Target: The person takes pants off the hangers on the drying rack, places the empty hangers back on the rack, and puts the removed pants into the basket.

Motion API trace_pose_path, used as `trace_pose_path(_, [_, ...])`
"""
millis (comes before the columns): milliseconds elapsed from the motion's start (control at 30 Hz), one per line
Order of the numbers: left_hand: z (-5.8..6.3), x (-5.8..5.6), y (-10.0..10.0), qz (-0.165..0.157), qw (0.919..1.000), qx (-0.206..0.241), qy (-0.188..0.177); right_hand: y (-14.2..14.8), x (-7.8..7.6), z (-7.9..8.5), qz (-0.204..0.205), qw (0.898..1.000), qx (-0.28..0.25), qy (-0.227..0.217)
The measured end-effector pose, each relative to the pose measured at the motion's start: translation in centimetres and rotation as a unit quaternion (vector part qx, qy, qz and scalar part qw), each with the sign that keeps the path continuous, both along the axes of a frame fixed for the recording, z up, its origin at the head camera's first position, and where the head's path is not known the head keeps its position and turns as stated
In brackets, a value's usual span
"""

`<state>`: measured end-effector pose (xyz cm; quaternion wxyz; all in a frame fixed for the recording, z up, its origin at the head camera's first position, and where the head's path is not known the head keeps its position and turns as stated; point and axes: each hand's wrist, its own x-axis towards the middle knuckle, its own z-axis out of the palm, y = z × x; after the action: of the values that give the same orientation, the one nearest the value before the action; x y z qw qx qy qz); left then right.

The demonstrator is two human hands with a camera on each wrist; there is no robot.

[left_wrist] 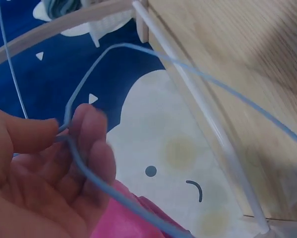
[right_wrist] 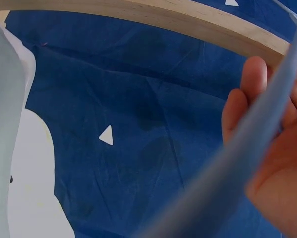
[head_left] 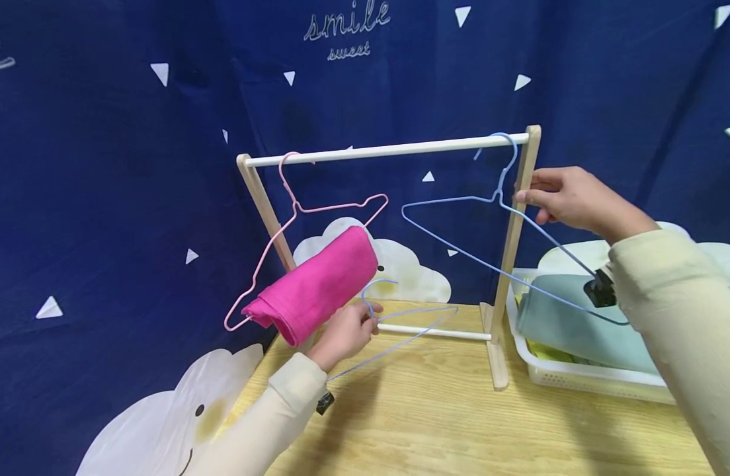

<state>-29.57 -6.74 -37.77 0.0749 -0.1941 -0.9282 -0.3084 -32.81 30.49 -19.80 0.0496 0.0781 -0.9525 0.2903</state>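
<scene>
Pinching slim blue wire hanger point(left_wrist: 108, 189) in left hand point(head_left: 346, 334)
Can't tell if clamping right hand point(head_left: 570, 198) on pale wooden post point(head_left: 511, 244)

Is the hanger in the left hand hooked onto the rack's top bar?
No, the left hand holds a blue hanger with its hook below the top bar in the head view.

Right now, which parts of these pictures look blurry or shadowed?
Right wrist view: the blue hanger blurs heavily at its near end, the wooden post looks sharper; head view: soft shadows on the table; left wrist view: dimmer, with shadow across that table.
</scene>
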Motion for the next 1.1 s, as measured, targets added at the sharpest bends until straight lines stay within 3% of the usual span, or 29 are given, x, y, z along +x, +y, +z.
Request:
trace_pose_path(133, [0.2,-0.3,0.3,-0.017,0.996,0.05,-0.072,0.0,-0.1,0.0,-0.002,1.0,-0.002,-0.001])
trace_pose_path(267, [-0.1,-0.4,0.3,-0.027,0.989,0.091,-0.114,-0.1,-0.1,0.0,-0.002,1.0,-0.003,-0.001])
trace_pose_path(600, [0.0,-0.4,0.3,-0.076,0.9784,0.133,-0.139,0.2,0.0,0.0,-0.004,1.0,-0.002,-0.004])
trace_pose_path(733, [-0.1,-0.4,0.5,-0.069,0.9765,0.142,-0.147,0.2,-0.1,0.1,-0.004,1.0,-0.002,-0.003])
trace_pose_path(867, [-0.3,-0.3,0.8,-0.063,0.9794,0.145,-0.125,0.2,0.0,0.1,-0.006,1.0,-0.005,-0.004])
trace_pose_path(1100, [-0.3,0.9,1.5,-0.075,0.9924,0.098,0.001,0.0,0.0,0.0,-0.005,1.0,-0.01,-0.002])
